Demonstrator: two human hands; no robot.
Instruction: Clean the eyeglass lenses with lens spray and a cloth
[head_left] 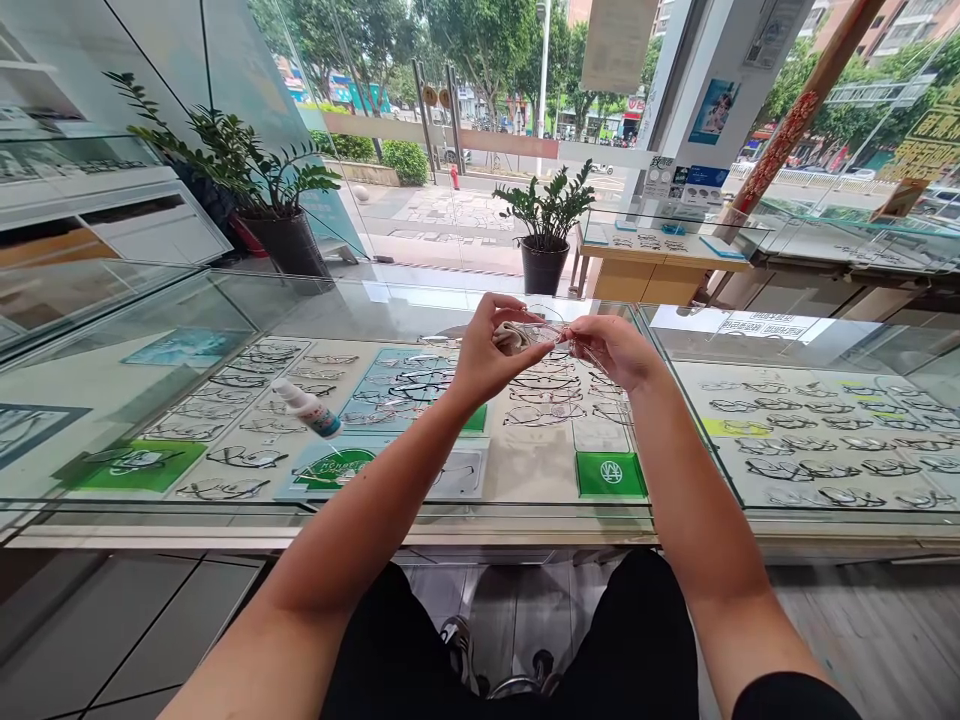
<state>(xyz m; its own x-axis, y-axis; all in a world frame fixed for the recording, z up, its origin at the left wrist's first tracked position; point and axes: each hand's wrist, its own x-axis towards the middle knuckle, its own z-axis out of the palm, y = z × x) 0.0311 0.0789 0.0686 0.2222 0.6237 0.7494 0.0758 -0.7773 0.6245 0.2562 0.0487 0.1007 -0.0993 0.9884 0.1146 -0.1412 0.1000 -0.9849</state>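
Both my hands are raised over a glass display counter (525,515), holding a pair of clear-framed glasses (553,322) between them. My left hand (487,350) pinches a small pale cloth (514,338) against one lens. Fingers of my right hand (611,345) are closed on the other side of the frame. A small white spray bottle (309,408) lies on the glass to the left of my left forearm.
Under the glass lie several rows of spectacle frames (817,440) with green cards (611,472). Two potted plants (547,225) (262,190) stand beyond the counter by the shop window. A wooden display table (660,262) is at the back right. My knees are below the counter edge.
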